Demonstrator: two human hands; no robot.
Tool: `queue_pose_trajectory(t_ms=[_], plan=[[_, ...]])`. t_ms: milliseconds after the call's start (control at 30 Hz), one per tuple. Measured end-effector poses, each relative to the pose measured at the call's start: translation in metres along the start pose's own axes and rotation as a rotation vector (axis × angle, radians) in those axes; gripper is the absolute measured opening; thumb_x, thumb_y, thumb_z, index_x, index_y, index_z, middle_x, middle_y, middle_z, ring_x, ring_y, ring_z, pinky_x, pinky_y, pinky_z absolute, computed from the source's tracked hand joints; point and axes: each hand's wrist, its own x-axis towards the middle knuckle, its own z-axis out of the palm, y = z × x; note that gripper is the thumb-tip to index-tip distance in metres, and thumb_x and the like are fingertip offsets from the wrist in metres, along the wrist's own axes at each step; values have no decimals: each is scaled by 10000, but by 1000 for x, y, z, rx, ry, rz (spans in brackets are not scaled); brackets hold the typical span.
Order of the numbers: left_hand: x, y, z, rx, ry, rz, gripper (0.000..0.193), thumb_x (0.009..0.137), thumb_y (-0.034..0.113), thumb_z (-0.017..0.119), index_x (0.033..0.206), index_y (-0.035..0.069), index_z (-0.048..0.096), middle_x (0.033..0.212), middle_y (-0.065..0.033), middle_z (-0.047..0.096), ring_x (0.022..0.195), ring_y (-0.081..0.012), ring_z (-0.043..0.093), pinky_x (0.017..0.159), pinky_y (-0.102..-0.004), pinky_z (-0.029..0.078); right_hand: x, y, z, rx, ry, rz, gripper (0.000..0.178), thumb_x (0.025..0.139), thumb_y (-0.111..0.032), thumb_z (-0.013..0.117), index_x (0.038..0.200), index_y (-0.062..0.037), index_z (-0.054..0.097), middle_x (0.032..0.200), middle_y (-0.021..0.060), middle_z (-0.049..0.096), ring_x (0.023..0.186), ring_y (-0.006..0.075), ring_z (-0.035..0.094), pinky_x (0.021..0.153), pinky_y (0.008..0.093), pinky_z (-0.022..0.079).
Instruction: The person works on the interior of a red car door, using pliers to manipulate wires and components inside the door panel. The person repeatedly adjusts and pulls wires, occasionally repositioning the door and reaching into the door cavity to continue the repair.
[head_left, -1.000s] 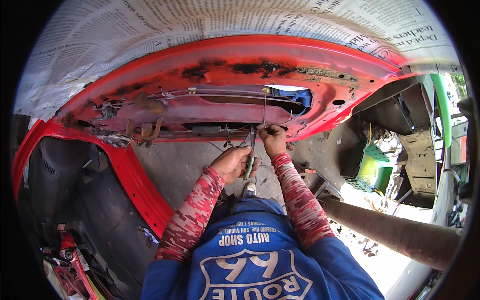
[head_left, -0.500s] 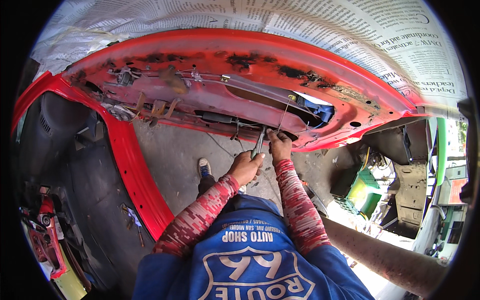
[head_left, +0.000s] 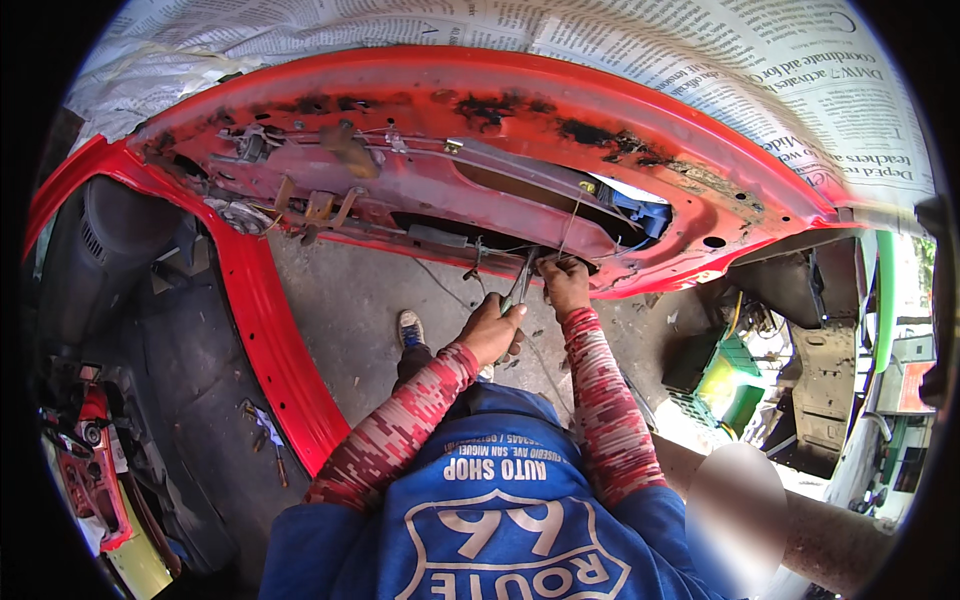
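Note:
Pliers (head_left: 524,276) with a green grip are in my left hand (head_left: 493,328), its fingers wrapped round the handles. Their jaws point up at the lower edge of a red car door shell (head_left: 480,72). My right hand (head_left: 567,284) is closed by the pliers' tip, thumb and fingertips pinched together at the door's lower opening. What the fingertips hold is too small to make out. A thin wire (head_left: 571,225) runs down from the upper part of the opening toward this hand. A linkage rod (head_left: 490,247) lies left of the pliers along the opening.
Newspaper sheets (head_left: 640,40) cover the area beyond the door. A red door sill (head_left: 275,350) and dark car floor (head_left: 190,400) lie left. A green crate (head_left: 735,385) and a rusty pipe (head_left: 830,540) are right. A person's shoe (head_left: 409,328) rests on the concrete.
The plier handles have spread slightly apart in my left hand. My right hand has shifted a little to the right, still beside the tip. A blurred patch now shows at lower right.

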Motion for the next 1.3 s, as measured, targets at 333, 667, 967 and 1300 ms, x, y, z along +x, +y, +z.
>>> queue_pose_trajectory(t_ms=[333,667,967,1300], plan=[[27,-20,-14,764,208,337,386,958,390,553,995,12,623,746,-87,656,678,-161,672,555,-346,518,-2,6,1,-60,59,-24,172,860,-146,664,815,20,666,704,72,645,489,129,536,422,269,417],[15,-17,-24,-14,-139,16,305,989,302,549,1077,13,592,906,-90,683,786,-195,694,710,-324,551,-12,-27,7,290,-26,263,217,897,-222,630,843,-13,655,654,64,625,523,187,625,474,253,428],[-1,-44,-45,-144,-258,27,296,1019,289,497,1204,86,607,1119,-54,644,1001,-182,649,865,-346,523,-9,-29,2,328,-91,337,192,902,-217,649,882,-26,657,746,73,673,569,186,639,515,271,484],[-4,-46,-43,130,-61,175,359,958,355,579,1048,12,633,918,-90,674,825,-178,646,744,-323,509,-11,-25,5,342,-109,311,172,894,-199,656,918,-29,647,813,74,681,614,164,628,587,302,543]])
